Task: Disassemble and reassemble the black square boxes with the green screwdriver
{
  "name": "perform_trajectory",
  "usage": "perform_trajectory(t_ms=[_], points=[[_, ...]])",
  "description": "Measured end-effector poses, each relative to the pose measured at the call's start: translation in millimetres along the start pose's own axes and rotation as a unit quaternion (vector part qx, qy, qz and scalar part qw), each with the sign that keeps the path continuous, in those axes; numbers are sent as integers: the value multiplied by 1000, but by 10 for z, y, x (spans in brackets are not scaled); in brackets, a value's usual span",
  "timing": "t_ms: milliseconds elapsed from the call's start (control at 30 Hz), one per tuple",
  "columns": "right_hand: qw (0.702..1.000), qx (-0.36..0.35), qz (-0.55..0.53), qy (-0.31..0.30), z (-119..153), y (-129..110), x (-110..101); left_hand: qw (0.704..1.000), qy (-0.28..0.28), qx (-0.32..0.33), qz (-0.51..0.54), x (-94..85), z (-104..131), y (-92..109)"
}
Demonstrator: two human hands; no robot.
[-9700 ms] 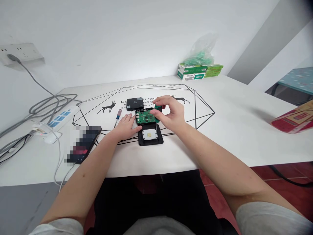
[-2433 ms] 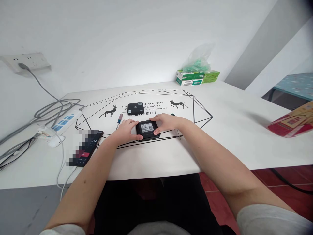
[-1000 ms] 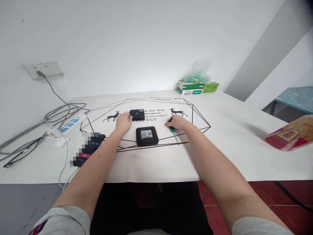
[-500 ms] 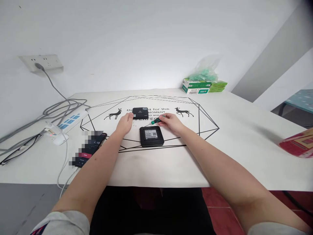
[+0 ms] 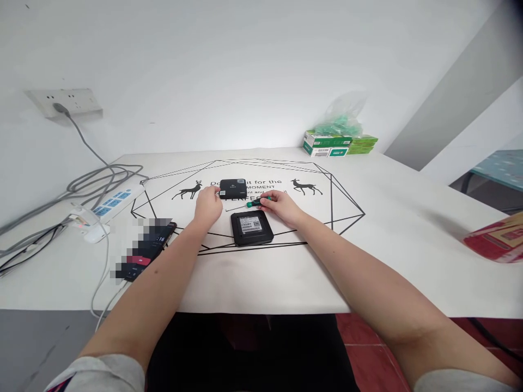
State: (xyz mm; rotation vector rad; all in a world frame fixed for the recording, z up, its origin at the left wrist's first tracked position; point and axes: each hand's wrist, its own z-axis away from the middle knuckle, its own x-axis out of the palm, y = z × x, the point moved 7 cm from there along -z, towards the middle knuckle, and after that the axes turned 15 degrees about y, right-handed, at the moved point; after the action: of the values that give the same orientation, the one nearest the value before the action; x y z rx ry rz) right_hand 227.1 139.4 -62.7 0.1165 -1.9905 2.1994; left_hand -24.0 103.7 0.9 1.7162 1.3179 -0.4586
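My right hand [image 5: 281,208] grips a green-and-black screwdriver [image 5: 254,203] by its handle. The thin shaft points left and lies just above the table, between two flat black boxes. My left hand [image 5: 209,206] is beside the left edge of the farther black box [image 5: 232,189], its fingers curled; whether anything is in them is hidden. Nearer to me lies the second black box-like part [image 5: 252,228], carrying a white printed label, below the screwdriver and touched by neither hand.
A phone [image 5: 153,245] with a cable lies left of my left forearm. Behind it are a power strip [image 5: 116,202] and coiled grey cables [image 5: 102,179]. Green-and-white boxes [image 5: 327,142] topped by a plastic bag stand at the back. A red package [image 5: 496,239] is at the right edge.
The screwdriver's tip has moved left and away from the near black part's corner. My left hand has drawn its thumb back from the farther box and curled its fingers more.
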Motion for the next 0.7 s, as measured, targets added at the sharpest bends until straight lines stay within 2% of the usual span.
perform_trajectory(t_ms=[67,133,267,367,467,567,700], points=[[1000,5,-10,6,-4,-10,-9,998,-36,35,-25,-80,52,83],[1000,11,-22,15,-12,-26,-27,990,-103,64,-71,-114,123,136],[998,23,-47,41,-46,-87,-119,973,-189,46,-121,-147,226,114],[996,29,-59,62,-68,-156,-221,967,-226,60,-103,-128,273,133],[996,38,-56,59,-53,-211,-265,960,-241,113,-89,-152,300,198],[997,49,-42,35,-10,-227,-227,949,-253,178,-67,-226,343,295],[999,44,-23,10,25,-210,-157,925,-311,216,-31,-292,453,389]])
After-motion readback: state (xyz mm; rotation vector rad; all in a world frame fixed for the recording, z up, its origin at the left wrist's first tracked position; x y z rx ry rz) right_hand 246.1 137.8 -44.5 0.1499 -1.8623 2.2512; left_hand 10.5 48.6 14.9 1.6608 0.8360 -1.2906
